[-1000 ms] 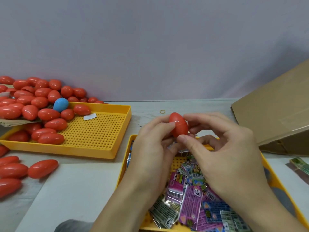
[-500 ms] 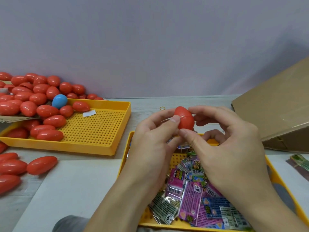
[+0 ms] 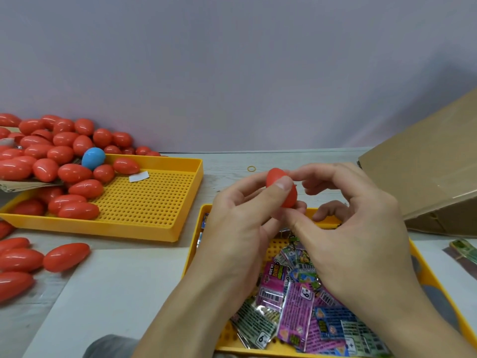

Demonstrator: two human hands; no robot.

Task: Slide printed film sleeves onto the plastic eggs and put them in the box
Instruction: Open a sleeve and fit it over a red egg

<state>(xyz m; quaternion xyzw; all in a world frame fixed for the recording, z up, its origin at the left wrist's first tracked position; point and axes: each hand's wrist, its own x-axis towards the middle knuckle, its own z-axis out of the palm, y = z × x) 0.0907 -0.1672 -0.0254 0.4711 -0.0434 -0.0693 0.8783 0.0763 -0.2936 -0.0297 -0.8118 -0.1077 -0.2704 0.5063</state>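
— Right, where is the egg?
— One red egg (image 3: 282,188) sits between both hands, above the far rim of the near yellow tray (image 3: 423,264). The left hand (image 3: 240,228) pinches it, thumb laid across its front; the right hand (image 3: 353,228) has its thumb under the egg's lower end and its fingers curled just beside the top.
— Any film on it?
— I cannot tell; it looks bare red.
— And below the hands?
— A heap of printed film sleeves (image 3: 296,306) in that tray, pink, green and blue, overlapping too much to count.
— Further out?
— Left of the left hand, a second yellow tray (image 3: 160,202) with red eggs (image 3: 74,174) spilling in, far too many to count, and exactly one blue egg (image 3: 93,158). About five more red ones lie loose on the table (image 3: 154,254). Right of the right hand stands one cardboard box (image 3: 426,177).
— Changed from half a second ago?
— The left thumb now covers the egg's front, and the right forefinger has come off its top.
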